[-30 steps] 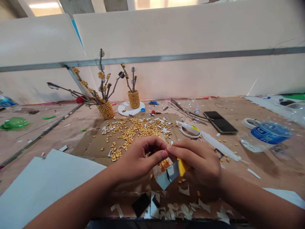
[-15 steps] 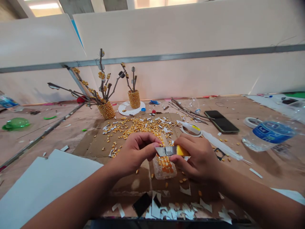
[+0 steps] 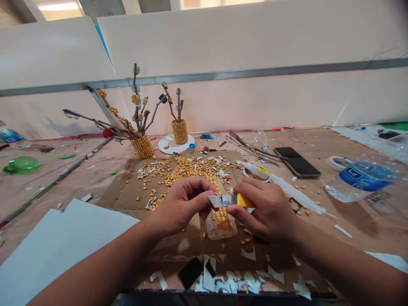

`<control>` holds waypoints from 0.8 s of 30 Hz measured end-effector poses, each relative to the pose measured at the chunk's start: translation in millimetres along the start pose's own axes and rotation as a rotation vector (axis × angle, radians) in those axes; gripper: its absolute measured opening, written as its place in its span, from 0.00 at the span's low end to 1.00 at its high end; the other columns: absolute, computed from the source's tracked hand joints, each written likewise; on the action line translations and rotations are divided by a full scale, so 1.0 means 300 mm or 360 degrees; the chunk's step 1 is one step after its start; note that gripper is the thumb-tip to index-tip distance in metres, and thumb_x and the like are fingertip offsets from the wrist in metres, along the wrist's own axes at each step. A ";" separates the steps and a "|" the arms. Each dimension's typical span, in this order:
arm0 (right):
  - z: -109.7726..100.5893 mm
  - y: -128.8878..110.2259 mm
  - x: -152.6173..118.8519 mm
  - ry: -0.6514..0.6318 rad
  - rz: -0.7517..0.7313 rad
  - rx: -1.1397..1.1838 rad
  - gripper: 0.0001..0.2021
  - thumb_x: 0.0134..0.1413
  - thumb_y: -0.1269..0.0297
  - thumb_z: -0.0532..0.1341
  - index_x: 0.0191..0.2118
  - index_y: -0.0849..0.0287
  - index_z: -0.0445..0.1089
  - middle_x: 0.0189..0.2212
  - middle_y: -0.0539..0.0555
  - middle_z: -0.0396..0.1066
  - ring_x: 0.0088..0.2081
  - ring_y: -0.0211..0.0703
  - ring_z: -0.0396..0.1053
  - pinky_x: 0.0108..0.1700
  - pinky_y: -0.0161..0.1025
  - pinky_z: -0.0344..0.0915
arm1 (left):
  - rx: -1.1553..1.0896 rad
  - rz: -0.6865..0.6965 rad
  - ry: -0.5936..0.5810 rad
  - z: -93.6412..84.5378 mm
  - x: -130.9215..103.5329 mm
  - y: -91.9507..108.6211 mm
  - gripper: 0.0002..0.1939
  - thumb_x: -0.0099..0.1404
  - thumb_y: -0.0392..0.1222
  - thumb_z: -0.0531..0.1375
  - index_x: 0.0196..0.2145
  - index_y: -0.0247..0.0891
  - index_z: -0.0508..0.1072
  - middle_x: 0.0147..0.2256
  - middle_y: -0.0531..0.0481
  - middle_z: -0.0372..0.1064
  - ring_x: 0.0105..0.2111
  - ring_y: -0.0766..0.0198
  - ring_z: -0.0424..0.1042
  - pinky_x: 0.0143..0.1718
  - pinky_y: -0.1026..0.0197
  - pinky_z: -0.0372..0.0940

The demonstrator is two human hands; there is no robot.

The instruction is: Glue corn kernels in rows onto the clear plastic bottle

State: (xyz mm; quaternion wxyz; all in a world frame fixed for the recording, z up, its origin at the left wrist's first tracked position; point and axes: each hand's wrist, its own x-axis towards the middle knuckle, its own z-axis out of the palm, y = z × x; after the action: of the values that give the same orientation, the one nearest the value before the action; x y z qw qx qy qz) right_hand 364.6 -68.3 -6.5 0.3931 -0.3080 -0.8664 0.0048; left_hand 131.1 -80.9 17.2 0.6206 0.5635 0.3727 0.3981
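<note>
My right hand [image 3: 266,208] grips a yellow utility knife [image 3: 245,201] with its metal blade pointing left. The blade's tip meets the fingertips of my left hand [image 3: 188,204], whose thumb and forefinger are pinched together. What sits in that pinch is too small or hidden to make out. Just below the blade lies a clear plastic piece [image 3: 219,231] covered with rows of corn kernels [image 3: 225,221]; both hands partly hide it. Loose corn kernels [image 3: 181,168] and white scraps are spread over the cardboard [image 3: 117,191] beyond my hands.
Two kernel-covered pots [image 3: 142,146] with twigs stand at the back. To the right are a phone [image 3: 296,161], a cut plastic bottle [image 3: 360,180], a glue bottle [image 3: 258,171] and twigs [image 3: 251,146]. White sheet [image 3: 63,246] lies left; paper scraps [image 3: 232,282] line the front edge.
The knife and both hands are almost where they were, with the blade shifted very slightly to the right. Everything else on the table stays in place.
</note>
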 end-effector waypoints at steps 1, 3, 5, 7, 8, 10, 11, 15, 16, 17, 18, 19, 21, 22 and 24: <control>0.000 0.000 0.000 -0.0002 0.0000 0.0000 0.28 0.76 0.43 0.54 0.32 0.62 0.73 0.23 0.50 0.65 0.23 0.39 0.63 0.27 0.40 0.50 | -0.0008 -0.0001 0.0010 0.002 0.001 0.000 0.20 0.63 0.55 0.74 0.33 0.34 0.77 0.24 0.55 0.71 0.20 0.73 0.65 0.23 0.68 0.58; 0.001 0.001 0.000 -0.0010 -0.0001 -0.0006 0.28 0.76 0.43 0.54 0.32 0.60 0.73 0.23 0.50 0.64 0.23 0.39 0.62 0.27 0.40 0.50 | -0.0017 -0.0007 0.0024 0.005 0.002 -0.001 0.20 0.63 0.55 0.74 0.33 0.35 0.76 0.24 0.55 0.71 0.20 0.72 0.65 0.23 0.68 0.58; 0.002 0.003 0.000 -0.0016 -0.0002 -0.0016 0.27 0.76 0.43 0.54 0.31 0.59 0.71 0.23 0.49 0.64 0.23 0.38 0.62 0.27 0.39 0.50 | -0.0014 -0.0017 0.0022 0.008 0.002 -0.003 0.20 0.63 0.55 0.74 0.33 0.35 0.76 0.23 0.55 0.71 0.20 0.72 0.65 0.23 0.67 0.59; 0.003 0.005 0.001 -0.0026 0.0005 -0.0013 0.27 0.75 0.43 0.54 0.30 0.59 0.70 0.23 0.49 0.63 0.23 0.38 0.62 0.27 0.39 0.50 | -0.0010 -0.0015 0.0011 0.009 0.001 -0.006 0.20 0.63 0.55 0.74 0.33 0.35 0.76 0.23 0.55 0.70 0.20 0.72 0.65 0.24 0.67 0.60; 0.003 0.006 0.002 -0.0032 0.0008 -0.0005 0.28 0.75 0.43 0.54 0.29 0.59 0.70 0.23 0.49 0.63 0.23 0.38 0.62 0.28 0.39 0.50 | -0.0012 -0.0005 0.0010 0.009 0.001 -0.008 0.20 0.63 0.55 0.74 0.33 0.35 0.76 0.23 0.55 0.70 0.21 0.72 0.66 0.24 0.67 0.60; 0.001 0.004 0.004 -0.0054 0.0007 0.0024 0.28 0.76 0.43 0.53 0.29 0.59 0.69 0.23 0.49 0.64 0.24 0.38 0.62 0.28 0.38 0.51 | -0.0023 0.0021 0.0002 0.008 0.000 -0.011 0.21 0.64 0.56 0.74 0.33 0.35 0.76 0.24 0.55 0.71 0.21 0.72 0.66 0.24 0.68 0.60; 0.001 0.001 0.005 -0.0066 0.0001 0.0039 0.28 0.76 0.43 0.53 0.29 0.58 0.68 0.23 0.49 0.64 0.24 0.38 0.62 0.28 0.38 0.51 | -0.0030 0.0034 -0.0003 0.008 0.000 -0.012 0.21 0.64 0.56 0.73 0.33 0.35 0.76 0.24 0.55 0.71 0.21 0.72 0.66 0.24 0.68 0.60; 0.003 -0.017 0.007 -0.0044 -0.0050 0.0022 0.31 0.77 0.40 0.48 0.27 0.57 0.66 0.22 0.49 0.64 0.22 0.37 0.59 0.28 0.37 0.50 | -0.0061 0.0046 -0.0032 0.008 -0.003 -0.009 0.22 0.64 0.58 0.73 0.32 0.34 0.77 0.23 0.56 0.70 0.19 0.74 0.63 0.22 0.69 0.59; 0.006 -0.017 0.007 -0.0025 -0.0071 0.0003 0.32 0.77 0.39 0.47 0.27 0.57 0.66 0.22 0.49 0.64 0.22 0.37 0.59 0.27 0.38 0.49 | -0.0074 0.0047 -0.0040 0.007 -0.005 -0.008 0.22 0.63 0.58 0.74 0.32 0.34 0.77 0.23 0.55 0.69 0.19 0.74 0.62 0.21 0.69 0.59; 0.009 -0.010 0.006 -0.0009 -0.0059 -0.0020 0.32 0.76 0.38 0.47 0.28 0.57 0.66 0.23 0.49 0.65 0.23 0.37 0.59 0.28 0.38 0.48 | -0.0092 0.0047 -0.0059 0.006 -0.007 -0.007 0.23 0.63 0.58 0.74 0.31 0.34 0.76 0.23 0.55 0.70 0.18 0.74 0.62 0.21 0.69 0.59; 0.013 0.003 0.006 0.0010 0.0004 -0.0044 0.32 0.76 0.37 0.47 0.28 0.57 0.66 0.22 0.49 0.65 0.23 0.37 0.59 0.28 0.38 0.48 | -0.0116 0.0049 -0.0087 0.005 -0.010 -0.007 0.22 0.62 0.57 0.75 0.30 0.35 0.76 0.23 0.54 0.70 0.18 0.74 0.62 0.21 0.69 0.59; 0.016 0.024 0.006 0.0032 0.0115 -0.0073 0.32 0.76 0.37 0.48 0.28 0.56 0.66 0.22 0.49 0.65 0.23 0.38 0.59 0.28 0.38 0.48 | -0.0143 0.0048 -0.0117 0.002 -0.013 -0.008 0.22 0.62 0.57 0.75 0.30 0.35 0.76 0.23 0.54 0.70 0.18 0.74 0.62 0.20 0.69 0.60; 0.018 0.081 0.009 0.0107 0.0489 -0.0152 0.30 0.76 0.39 0.49 0.27 0.55 0.64 0.19 0.48 0.63 0.22 0.39 0.58 0.28 0.39 0.47 | -0.0184 0.0054 -0.0156 -0.004 -0.015 -0.011 0.21 0.62 0.55 0.75 0.30 0.35 0.76 0.22 0.53 0.70 0.18 0.73 0.63 0.20 0.69 0.60; 0.017 0.111 0.011 0.0154 0.0607 -0.0196 0.30 0.75 0.38 0.50 0.27 0.54 0.62 0.19 0.48 0.61 0.22 0.40 0.57 0.28 0.39 0.47 | -0.0189 0.0056 -0.0159 -0.008 -0.014 -0.013 0.21 0.63 0.55 0.74 0.30 0.35 0.76 0.22 0.53 0.71 0.18 0.73 0.63 0.19 0.69 0.60; 0.011 0.154 0.018 0.0233 0.0703 -0.0208 0.29 0.73 0.37 0.50 0.26 0.53 0.62 0.19 0.49 0.62 0.22 0.41 0.58 0.28 0.40 0.47 | -0.0139 0.0060 -0.0113 -0.015 -0.008 -0.014 0.20 0.64 0.54 0.74 0.30 0.35 0.76 0.23 0.53 0.72 0.18 0.72 0.64 0.20 0.69 0.60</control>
State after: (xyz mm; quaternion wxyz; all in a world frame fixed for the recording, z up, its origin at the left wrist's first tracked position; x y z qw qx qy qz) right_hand 384.0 -27.2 -16.8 0.4236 -0.5143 -0.7456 0.0123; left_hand 126.3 -81.6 12.6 0.6498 0.5566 0.3220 0.4054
